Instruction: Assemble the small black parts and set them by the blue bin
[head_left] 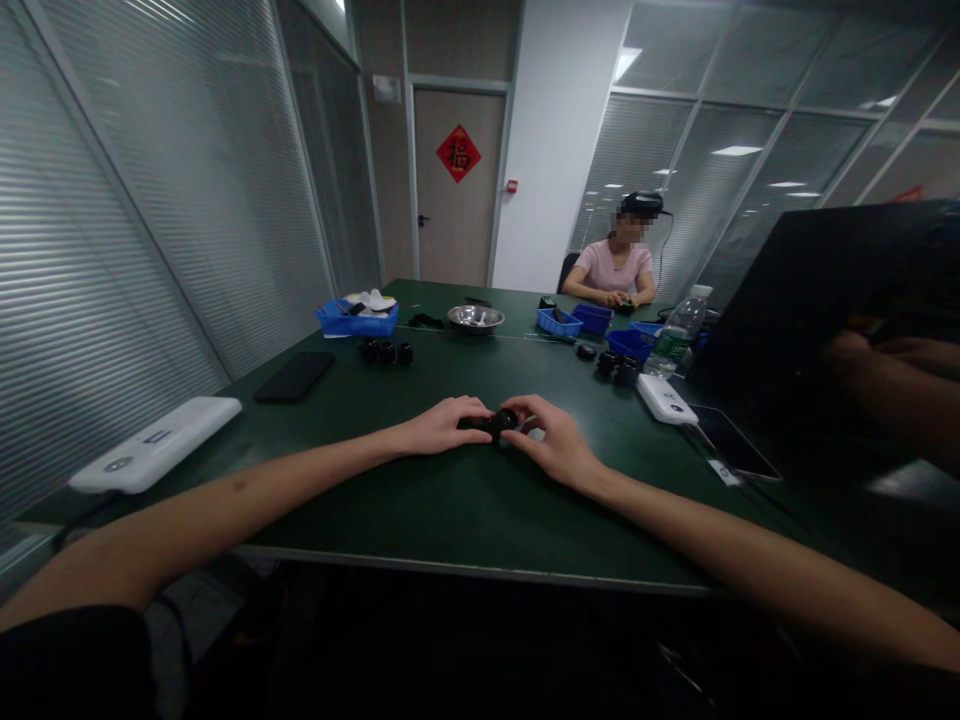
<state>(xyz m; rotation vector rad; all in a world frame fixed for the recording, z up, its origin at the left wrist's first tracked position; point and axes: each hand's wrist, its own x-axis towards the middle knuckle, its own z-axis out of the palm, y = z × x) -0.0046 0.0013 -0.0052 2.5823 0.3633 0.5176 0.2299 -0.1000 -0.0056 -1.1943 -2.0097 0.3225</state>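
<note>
Near the middle of the green table (420,510), my left hand (446,425) and my right hand (551,440) meet at a small black round part (502,424). My right thumb and fingers curve around its right side. The fingers of my left hand close on a dark piece (472,424) joined to it or lying against it; I cannot tell which. Its exact kind is too dark and small to make out. Several similar black cylindrical parts (386,352) stand in a row beyond my left hand.
A blue tray (360,322), a metal bowl (475,318) and blue bins (630,345) stand farther back. White power banks (161,440), a black phone (295,377) and a water bottle (679,330) lie or stand at the sides. A person (615,265) sits opposite; another person's hand (855,360) shows right.
</note>
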